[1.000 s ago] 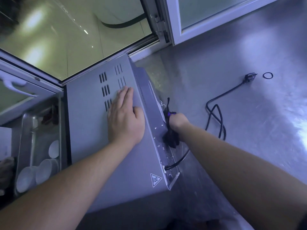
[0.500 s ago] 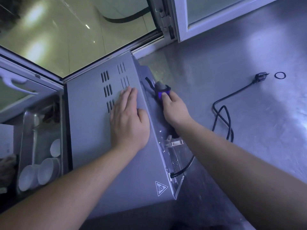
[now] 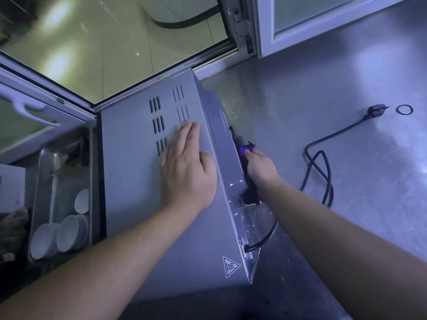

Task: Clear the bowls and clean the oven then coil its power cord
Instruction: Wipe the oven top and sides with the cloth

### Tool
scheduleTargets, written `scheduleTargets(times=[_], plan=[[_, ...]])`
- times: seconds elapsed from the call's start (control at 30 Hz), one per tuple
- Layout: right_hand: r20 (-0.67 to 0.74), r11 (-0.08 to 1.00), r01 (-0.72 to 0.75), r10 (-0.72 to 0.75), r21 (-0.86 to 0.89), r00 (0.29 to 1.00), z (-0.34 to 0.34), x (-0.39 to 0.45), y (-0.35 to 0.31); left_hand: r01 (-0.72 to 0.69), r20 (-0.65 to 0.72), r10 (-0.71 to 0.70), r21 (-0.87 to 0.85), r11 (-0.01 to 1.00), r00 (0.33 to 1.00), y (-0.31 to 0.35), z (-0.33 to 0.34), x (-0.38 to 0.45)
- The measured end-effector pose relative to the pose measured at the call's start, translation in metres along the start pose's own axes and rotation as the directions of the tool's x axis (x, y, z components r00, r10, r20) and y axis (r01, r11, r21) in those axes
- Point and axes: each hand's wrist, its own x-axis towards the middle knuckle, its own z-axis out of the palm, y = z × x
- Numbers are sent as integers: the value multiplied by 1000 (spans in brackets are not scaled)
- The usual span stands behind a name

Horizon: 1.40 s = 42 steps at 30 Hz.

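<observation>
Bowls: lying in the metal tray, left of the oven.
Oven: standing on the steel counter.
Left hand: pressing flat on the oven top, fingers straight.
Right hand: gripping a dark cloth against the oven back.
Power cord: lying loose on the counter, plug beside a small ring.

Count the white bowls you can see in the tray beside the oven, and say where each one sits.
3. Two bowls lie side by side at the near end of the metal tray; a third sits just beyond them. More may be hidden.

steel counter, open window, tiled floor
</observation>
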Motion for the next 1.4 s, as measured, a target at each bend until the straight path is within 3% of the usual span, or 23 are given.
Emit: scheduleTargets(times=[0.13, 0.27, 0.37, 0.6, 0.93, 1.1, 1.4], plan=[[59, 981, 123, -132, 147, 989, 6, -39, -21, -7, 5, 7, 13, 1000, 1000, -1, 1, 0], [65, 918, 384, -379, -102, 923, 18, -34, -47, -6, 4, 6, 19, 1000, 1000, -1, 0, 0], [82, 882, 446, -438, -153, 895, 31, -2, -76, -8, 17, 8, 28, 1000, 1000, -1, 0, 0], [43, 942, 337, -336, -5, 941, 50, 62, -111, 1, 31, -1, 15, 1000, 1000, -1, 0, 0], [19, 968, 160, -159, -196, 987, 41, 93, -84, -3, 33, 3, 14, 1000, 999, -1, 0, -1], [30, 962, 2, 6, -274, 1000, 28, 79, -62, -2, 23, 1, 18, 1000, 1000, -2, 0, -1], [-9, 967, 62, -67, -248, 998, 8, 38, -14, 0, 9, 0, 21, 1000, 1000, -2, 2, 0]])
